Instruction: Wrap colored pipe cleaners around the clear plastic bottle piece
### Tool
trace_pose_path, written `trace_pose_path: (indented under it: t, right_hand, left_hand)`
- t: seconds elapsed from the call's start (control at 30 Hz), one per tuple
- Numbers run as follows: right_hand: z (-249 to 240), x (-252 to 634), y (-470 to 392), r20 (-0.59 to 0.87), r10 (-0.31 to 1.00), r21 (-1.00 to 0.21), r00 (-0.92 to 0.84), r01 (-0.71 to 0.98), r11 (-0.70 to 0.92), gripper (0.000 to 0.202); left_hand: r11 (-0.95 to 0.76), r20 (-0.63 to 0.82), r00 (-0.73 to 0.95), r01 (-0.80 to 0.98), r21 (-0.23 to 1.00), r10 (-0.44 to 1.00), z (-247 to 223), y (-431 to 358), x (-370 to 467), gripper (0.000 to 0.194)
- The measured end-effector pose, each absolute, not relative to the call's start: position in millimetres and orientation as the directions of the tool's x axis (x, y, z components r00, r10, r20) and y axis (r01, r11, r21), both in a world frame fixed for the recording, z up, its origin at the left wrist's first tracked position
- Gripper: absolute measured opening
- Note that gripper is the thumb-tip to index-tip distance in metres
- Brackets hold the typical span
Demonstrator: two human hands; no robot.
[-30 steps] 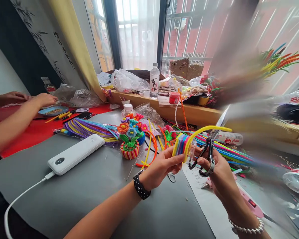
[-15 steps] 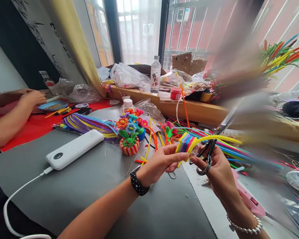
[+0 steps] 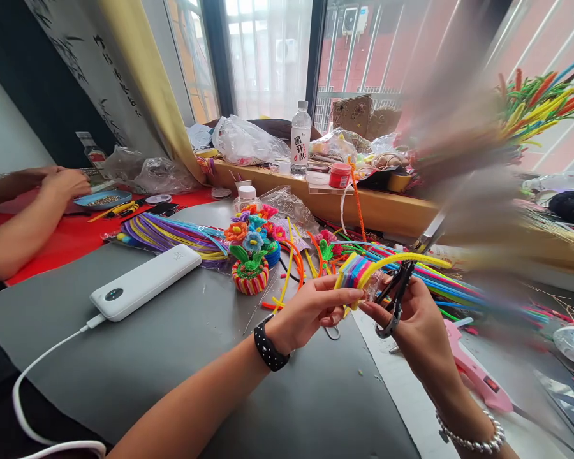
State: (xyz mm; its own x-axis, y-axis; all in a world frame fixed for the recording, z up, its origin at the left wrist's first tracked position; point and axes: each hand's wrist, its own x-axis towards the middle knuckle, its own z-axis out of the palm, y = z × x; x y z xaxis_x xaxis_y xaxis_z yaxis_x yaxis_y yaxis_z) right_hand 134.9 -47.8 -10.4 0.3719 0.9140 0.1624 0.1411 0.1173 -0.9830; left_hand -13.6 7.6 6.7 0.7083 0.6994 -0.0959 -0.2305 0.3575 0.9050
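My left hand (image 3: 310,309) pinches a small coil of striped pipe cleaners (image 3: 354,273) wound in yellow, pink and blue. A loose yellow pipe cleaner (image 3: 411,258) arcs out of the coil to the right. My right hand (image 3: 414,319) holds a pair of scissors (image 3: 396,294) by the handles, blades pointing up and right, and its fingertips also touch the coil. Both hands hover just above the grey table mat (image 3: 172,363). A blurred bundle of coloured pipe cleaners (image 3: 530,108) fills the upper right, close to the camera.
A finished pipe-cleaner flower pot (image 3: 251,252) stands left of my hands, beside a white power bank (image 3: 146,290) with its cable. Loose pipe cleaners (image 3: 172,233) lie behind. A pink glue gun (image 3: 473,370) lies at right. Another person's hands (image 3: 62,185) work at far left. A water bottle (image 3: 300,141) stands on the sill.
My hands have drifted slightly together and downward with the coil and scissors. The other person's hands shifted a little at the left. The view has tilted slightly.
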Motion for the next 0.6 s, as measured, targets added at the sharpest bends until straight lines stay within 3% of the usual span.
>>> trace_pose_path:
  t: [0.6]
  right_hand:
    - [-12.4, 134.4, -51.1, 0.138, 0.916, -0.989, 0.377, 0.104, 0.106, 0.060]
  left_hand:
    - [0.390, -0.094, 0.714, -0.263, 0.882, 0.694, 7.3, 7.3, -13.8, 0.019]
